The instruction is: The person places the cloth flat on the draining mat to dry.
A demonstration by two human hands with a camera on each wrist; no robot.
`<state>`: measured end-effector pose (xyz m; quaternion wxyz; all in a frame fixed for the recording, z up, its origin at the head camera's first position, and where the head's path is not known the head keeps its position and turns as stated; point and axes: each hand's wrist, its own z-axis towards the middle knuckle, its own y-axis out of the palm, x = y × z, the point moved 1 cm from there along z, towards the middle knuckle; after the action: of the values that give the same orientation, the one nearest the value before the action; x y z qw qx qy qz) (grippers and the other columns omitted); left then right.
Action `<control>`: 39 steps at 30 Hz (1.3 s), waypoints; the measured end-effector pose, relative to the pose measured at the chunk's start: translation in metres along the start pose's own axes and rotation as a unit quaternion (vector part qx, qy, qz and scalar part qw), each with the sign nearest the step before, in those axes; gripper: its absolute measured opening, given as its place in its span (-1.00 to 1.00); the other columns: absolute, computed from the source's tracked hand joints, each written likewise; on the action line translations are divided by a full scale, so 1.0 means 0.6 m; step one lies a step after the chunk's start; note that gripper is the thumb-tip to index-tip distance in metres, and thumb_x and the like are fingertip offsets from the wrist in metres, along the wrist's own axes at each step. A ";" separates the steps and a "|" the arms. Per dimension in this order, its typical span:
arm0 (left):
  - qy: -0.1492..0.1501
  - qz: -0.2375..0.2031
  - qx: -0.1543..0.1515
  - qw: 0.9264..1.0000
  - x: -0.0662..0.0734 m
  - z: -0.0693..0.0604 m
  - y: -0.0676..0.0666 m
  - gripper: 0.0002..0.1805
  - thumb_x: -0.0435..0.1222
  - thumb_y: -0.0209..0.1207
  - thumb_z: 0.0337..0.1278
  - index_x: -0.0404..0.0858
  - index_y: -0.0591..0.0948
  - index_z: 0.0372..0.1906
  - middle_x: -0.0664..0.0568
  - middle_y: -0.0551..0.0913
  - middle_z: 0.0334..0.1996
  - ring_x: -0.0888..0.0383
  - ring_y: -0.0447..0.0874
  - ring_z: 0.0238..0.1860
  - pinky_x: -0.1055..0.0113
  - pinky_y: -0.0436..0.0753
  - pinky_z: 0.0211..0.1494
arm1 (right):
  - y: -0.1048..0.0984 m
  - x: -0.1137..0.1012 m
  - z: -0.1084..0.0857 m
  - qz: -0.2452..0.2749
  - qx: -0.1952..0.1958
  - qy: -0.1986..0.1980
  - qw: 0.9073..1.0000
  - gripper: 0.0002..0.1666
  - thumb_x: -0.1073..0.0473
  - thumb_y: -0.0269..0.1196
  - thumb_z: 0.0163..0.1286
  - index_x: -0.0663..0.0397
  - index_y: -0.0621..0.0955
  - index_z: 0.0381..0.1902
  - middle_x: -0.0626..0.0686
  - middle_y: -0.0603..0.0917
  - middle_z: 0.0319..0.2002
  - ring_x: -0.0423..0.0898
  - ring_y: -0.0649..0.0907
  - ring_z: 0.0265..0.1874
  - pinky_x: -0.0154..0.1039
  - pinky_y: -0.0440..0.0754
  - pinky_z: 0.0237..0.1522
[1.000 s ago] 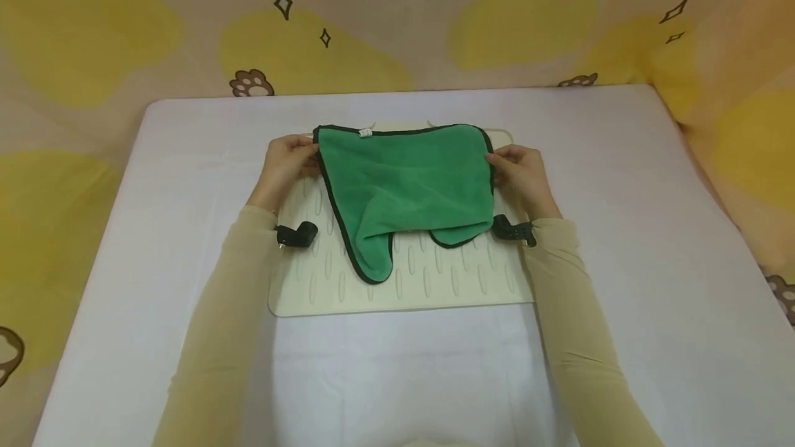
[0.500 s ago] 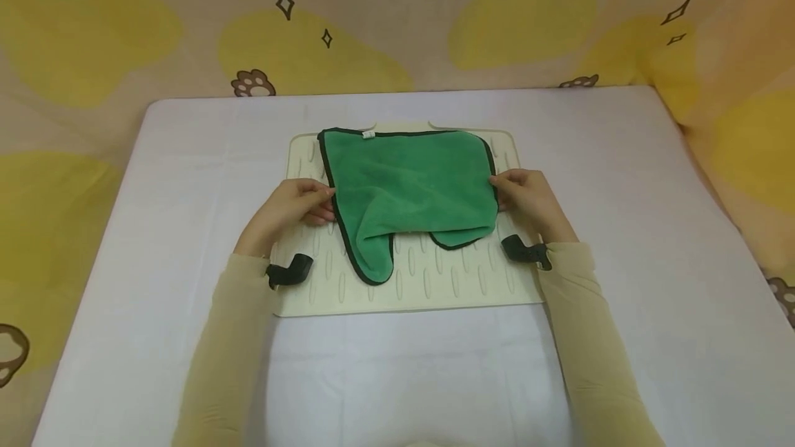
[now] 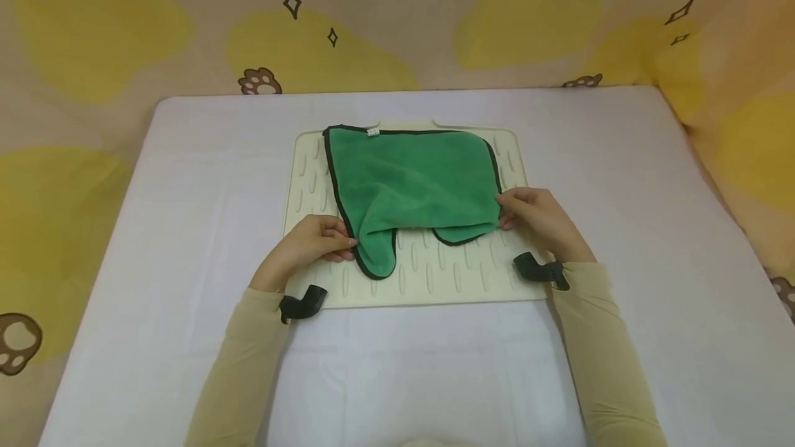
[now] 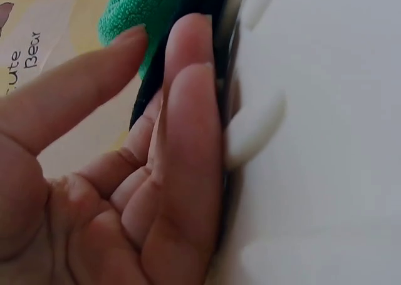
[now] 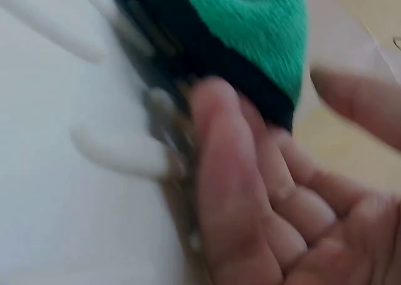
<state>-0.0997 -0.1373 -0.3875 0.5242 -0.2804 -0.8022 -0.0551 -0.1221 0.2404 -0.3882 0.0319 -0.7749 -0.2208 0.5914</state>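
1. Table [image 3: 170,226] is spreading white beneath everything, a yellow-patterned backdrop [image 3: 397,12] hanging beyond it at twelve o'clock.
2. The left hand [image 3: 310,245], with a tan sleeve [image 3: 241,368] behind it and a black camera [image 3: 304,303] at the wrist, is resting at eight o'clock of the cloth [image 3: 422,174]; in its wrist view, thumb and fingers are standing a little apart at the dark edging [image 3: 336,178], clamping nothing.
3. The mat [image 3: 444,278], cream and ridged, is lying at mid-table, showing all round the cloth.
4. The cloth, green and creased, is lying on the mat, a narrow corner pointing to seven o'clock, a rounded one showing near five, a white tag [image 3: 373,132] sitting near eleven.
5. The right hand [image 3: 542,217], bearing a second camera [image 3: 537,269] below a second sleeve [image 3: 610,357], is resting at the edging between three and four o'clock; its thumb is standing clear of its fingers, gripping nothing.
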 end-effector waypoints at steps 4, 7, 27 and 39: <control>0.017 -0.004 0.001 1.000 -0.005 0.001 0.003 -0.84 -0.45 0.16 0.19 -0.50 0.48 -0.22 -0.04 0.67 -0.48 0.20 0.69 -0.44 0.42 0.64 -0.36 | -0.010 0.007 -0.005 0.026 -0.045 -0.007 0.999 -0.64 0.20 0.21 0.36 0.43 0.50 -0.07 -0.05 0.69 -0.39 -0.16 0.68 -0.36 -0.32 0.63 -0.22; 0.023 0.002 0.004 1.000 -0.008 0.002 0.003 -0.87 -0.45 0.14 0.21 -0.49 0.48 -0.26 -0.07 0.68 -0.47 0.19 0.69 -0.44 0.42 0.64 -0.37 | -0.011 0.009 -0.007 0.041 -0.071 -0.011 0.997 -0.72 0.27 0.26 0.29 0.37 0.52 -0.11 -0.11 0.69 -0.38 -0.23 0.65 -0.35 -0.38 0.59 -0.21; 0.032 -0.037 0.020 0.999 -0.020 -0.009 -0.036 -0.85 -0.44 0.02 0.27 -0.51 0.41 -0.19 -0.11 0.68 -0.37 0.20 0.67 -0.38 0.32 0.67 -0.22 | 0.001 0.014 -0.001 0.159 -0.009 -0.067 0.985 -0.78 0.25 0.18 0.38 0.35 0.44 -0.27 -0.02 0.66 -0.48 -0.12 0.65 -0.53 -0.30 0.64 -0.36; 0.024 -0.057 0.062 0.996 -0.025 -0.026 -0.075 -0.84 -0.45 0.01 0.26 -0.53 0.42 -0.18 0.06 0.61 -0.50 0.25 0.65 -0.44 0.38 0.66 -0.25 | 0.001 0.015 0.002 0.160 0.024 -0.057 0.985 -0.89 0.25 0.17 0.38 0.18 0.51 -0.34 -0.12 0.55 -0.63 -0.23 0.50 -0.63 -0.39 0.49 -0.54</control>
<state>-0.1052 -0.1866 -0.3842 0.5555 -0.1999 -0.8061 -0.0412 -0.1211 0.2432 -0.3967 -0.0569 -0.7640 -0.0810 0.6376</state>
